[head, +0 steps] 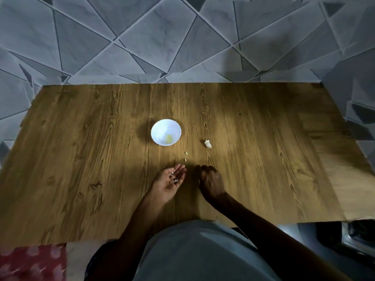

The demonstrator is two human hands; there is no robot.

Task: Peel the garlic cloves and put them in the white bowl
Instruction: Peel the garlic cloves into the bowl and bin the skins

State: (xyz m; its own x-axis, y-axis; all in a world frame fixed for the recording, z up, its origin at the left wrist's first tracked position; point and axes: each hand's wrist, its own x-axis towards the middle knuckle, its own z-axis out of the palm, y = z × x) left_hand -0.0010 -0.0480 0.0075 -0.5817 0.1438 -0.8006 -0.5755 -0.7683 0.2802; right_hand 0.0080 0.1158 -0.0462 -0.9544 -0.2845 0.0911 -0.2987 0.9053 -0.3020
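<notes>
Head view, looking down on a wood-grain counter (pixel 81 159) that fills the middle of the frame. The white bowl (pixel 166 132), with a scalloped rim, stands just above the centre of the frame. A pale yellow peeled clove (pixel 168 138) lies in the lower part of its inside. To the right of the bowl, and apart from it, a whitish garlic piece (pixel 207 143) lies on the counter. Two small pale scraps (pixel 185 156) lie one above the other between the bowl and the hands.

The left hand (pixel 171 179), just below the centre, is turned palm up with its fingers nearly straight and relaxed. A few small skin fragments (pixel 174 177) rest loose on the palm and finger bases, and the fingers do not close over them. The right hand (pixel 211 180), just to its right and not touching it, shows its back to the camera. Its fingers (pixel 199 168) curl down towards the counter. Shadow and the hand itself hide the fingertips, so it cannot be told whether they hold anything.

A wall of grey angular tiles (pixel 142 37) fills the upper part of the frame. A red patterned cloth (pixel 32 262) shows at lower left, and the person's grey garment (pixel 192 254) at bottom centre.
</notes>
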